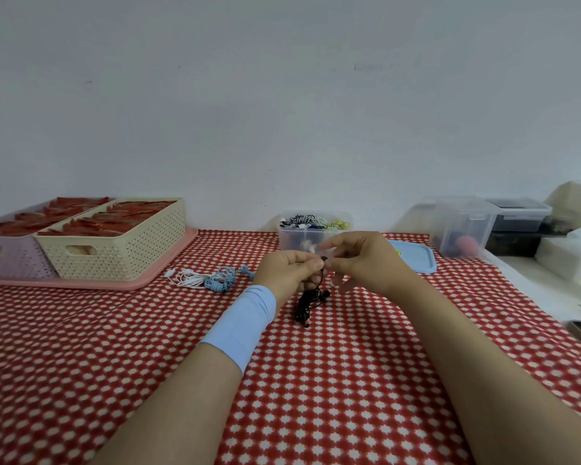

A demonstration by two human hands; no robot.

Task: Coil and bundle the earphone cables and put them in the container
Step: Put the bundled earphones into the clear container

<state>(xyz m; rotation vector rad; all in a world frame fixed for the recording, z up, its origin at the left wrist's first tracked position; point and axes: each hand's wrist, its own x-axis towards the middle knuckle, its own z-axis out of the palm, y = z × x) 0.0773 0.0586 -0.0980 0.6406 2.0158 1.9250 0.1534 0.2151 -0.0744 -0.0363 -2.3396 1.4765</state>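
Table (316, 380): red cloth, white star pattern. Rear left: 1 pink tray (168, 263). Just right of it, touching each other: 1 white earphone set (190, 279), 1 blue earphone set (222, 280). Centre: 1 black earphone set (307, 303), lower end on cloth. Rear centre: 1 clear container (289, 238) (bundles inside), 1 blue lid (416, 260) beside it. Rear right: 1 clear box (463, 229).

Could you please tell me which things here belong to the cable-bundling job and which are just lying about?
Job: black earphones, in left hand and right hand; white earphones; blue earphones; container; lid.
Lying about: cream basket; pink tray; clear bin.
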